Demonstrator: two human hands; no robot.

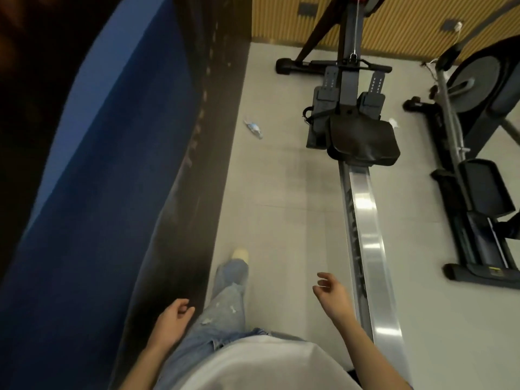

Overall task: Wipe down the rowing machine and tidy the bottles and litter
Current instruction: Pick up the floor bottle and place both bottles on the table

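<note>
Your left hand [174,313] hangs at the lower left of the frame, fingers loosely curled and holding nothing, just beside your jeans leg [228,299]. Your right hand [332,294] floats at lower centre, fingers relaxed and a little spread, also empty; it appears just left of the rail [365,220], and contact cannot be told. A pale shoe [240,253] shows at the end of the leg on the light floor [281,178]. The rowing machine [349,88] runs from the lower right up to the top centre, its shiny rail leading to the black seat [363,142] near the footrests. A crushed clear bottle [253,129] with a blue label lies on the floor in the upper middle, left of the seat and near the blue wall [98,164]. A white scrap of litter [394,123] lies just right of the seat. A second exercise machine [464,178] stands at the right edge, and a yellow wall [408,18] crosses the top.
</note>
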